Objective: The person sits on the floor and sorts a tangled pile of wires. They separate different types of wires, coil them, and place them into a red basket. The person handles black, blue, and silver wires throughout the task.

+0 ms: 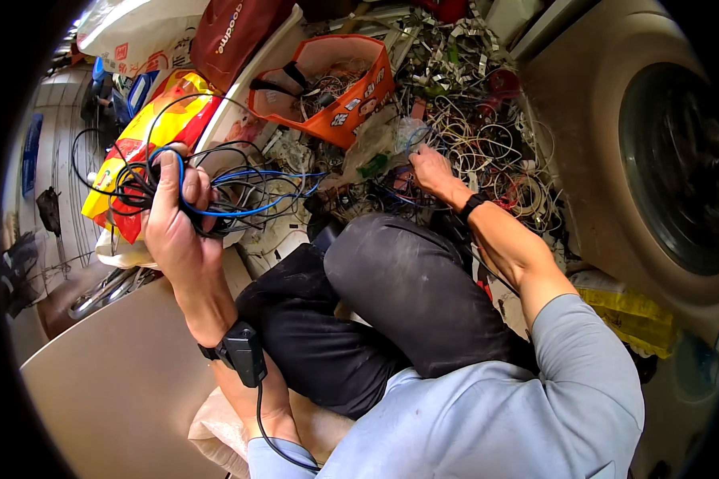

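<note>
A loose bundle of black and blue cables (248,209) is gripped in my left hand (180,191), raised at the left above a red and yellow plastic bag (174,114). Loops of the bundle hang out on both sides of the fist. My right hand (430,169) reaches down to the near edge of a tangled pile of thin wires (485,143). Its fingertips are beside a blue wire and a clear plastic bag (371,143); whether they pinch anything cannot be told. An orange bag (359,108) holding more thin wires stands between and beyond the hands.
Metallic strips and scraps (449,51) lie beyond the wires. A front-loading washing machine (581,120) stands at the right. A white tub (245,72) and a dark red bag (230,36) are at the upper left. A yellow sack (626,317) lies at the lower right.
</note>
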The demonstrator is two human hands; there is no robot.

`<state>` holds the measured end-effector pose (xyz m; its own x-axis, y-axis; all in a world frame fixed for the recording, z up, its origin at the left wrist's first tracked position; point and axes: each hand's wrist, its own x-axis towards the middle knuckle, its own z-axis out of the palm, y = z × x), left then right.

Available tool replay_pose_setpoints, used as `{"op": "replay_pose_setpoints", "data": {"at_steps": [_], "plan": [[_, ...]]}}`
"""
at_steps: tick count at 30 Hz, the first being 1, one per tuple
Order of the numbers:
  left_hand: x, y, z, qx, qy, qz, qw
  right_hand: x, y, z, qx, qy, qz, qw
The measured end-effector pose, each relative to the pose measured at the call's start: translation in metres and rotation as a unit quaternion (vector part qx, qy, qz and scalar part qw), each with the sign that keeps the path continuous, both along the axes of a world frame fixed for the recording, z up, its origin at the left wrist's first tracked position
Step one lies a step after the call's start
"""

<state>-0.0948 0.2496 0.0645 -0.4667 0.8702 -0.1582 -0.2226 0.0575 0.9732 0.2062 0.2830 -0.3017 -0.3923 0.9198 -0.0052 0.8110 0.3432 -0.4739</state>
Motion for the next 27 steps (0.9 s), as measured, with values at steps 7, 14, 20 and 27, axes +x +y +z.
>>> {"op": "replay_pose_setpoints", "data": {"at_steps": [7, 14, 20, 27], "plan": [[-0.007, -0.012, -0.002, 0.064, -0.018, -0.118, 0.991, 0.026, 0.035, 0.137, -0.2, 0.215, 0.055, 0.954], [0.053, -0.016, 0.021, 0.13, -0.115, -0.189, 0.966, -0.04, 0.035, 0.365, 0.224, 0.088, 0.336, 0.911], [0.054, -0.016, 0.008, 0.134, -0.181, -0.241, 0.944, -0.092, 0.031, 0.435, 0.195, 0.15, 0.304, 0.92], [0.03, -0.025, 0.005, 0.033, -0.002, -0.318, 0.948, -0.095, 0.06, 0.432, -0.117, 0.153, 0.327, 0.925]]}}
